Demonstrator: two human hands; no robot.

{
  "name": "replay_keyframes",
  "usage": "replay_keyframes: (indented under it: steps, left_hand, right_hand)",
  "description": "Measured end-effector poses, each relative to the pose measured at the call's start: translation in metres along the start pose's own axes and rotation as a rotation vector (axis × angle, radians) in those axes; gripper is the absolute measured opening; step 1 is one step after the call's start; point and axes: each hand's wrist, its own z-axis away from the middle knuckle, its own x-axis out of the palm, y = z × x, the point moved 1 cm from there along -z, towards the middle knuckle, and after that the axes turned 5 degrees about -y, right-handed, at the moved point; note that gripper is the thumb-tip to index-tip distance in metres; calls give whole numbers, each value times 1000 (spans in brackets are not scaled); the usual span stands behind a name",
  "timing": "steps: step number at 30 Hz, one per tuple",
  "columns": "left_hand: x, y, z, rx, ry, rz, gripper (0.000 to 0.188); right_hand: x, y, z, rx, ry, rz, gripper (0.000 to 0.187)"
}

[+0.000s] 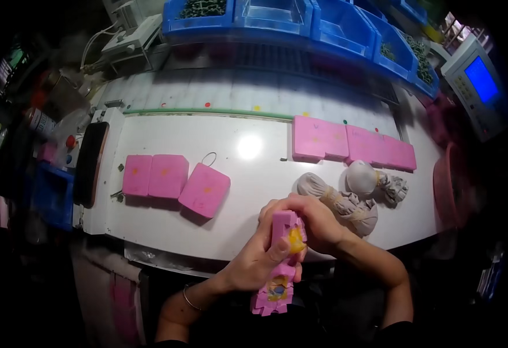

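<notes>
Close to the table's front edge, I hold a pink, rubbery block with notched edges in both hands. Yellow material shows on its inner side, and a small grey-blue oval sits in its lower part, which hangs down below my fingers. My left hand is wrapped round it from the left, the thumb lying across the front. Curled over its top and right side is my right hand; some of its fingertips are hidden behind the block. Two tied grey cloth bundles lie on the table just beyond my right hand.
Three pink blocks stand at the left and a row of three more at the back right. A phone lies at the left edge. Blue bins line the back, and a device with a blue screen stands far right.
</notes>
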Motion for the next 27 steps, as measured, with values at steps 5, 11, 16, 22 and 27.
replay_keyframes:
  steps: [5,11,16,22,27]
  left_hand:
    - [-1,5,-6,107,63,168,53]
    - [-20,-1,-12,97,160,158,43]
    - [-23,-11,-17,149,270,133,41]
    - [-17,-1,-20,176,287,-38,40]
    - [-17,-1,-24,146,295,-2,41]
  right_hand:
    - [13,-41,26,-263,332,1143,34]
    - [-13,-26,49,-192,333,1867,62]
    - [25,-48,42,-494,414,1517,62]
    - [35,-52,38,-211,216,1323,61]
    - [29,-39,48,-221,266,1244,65]
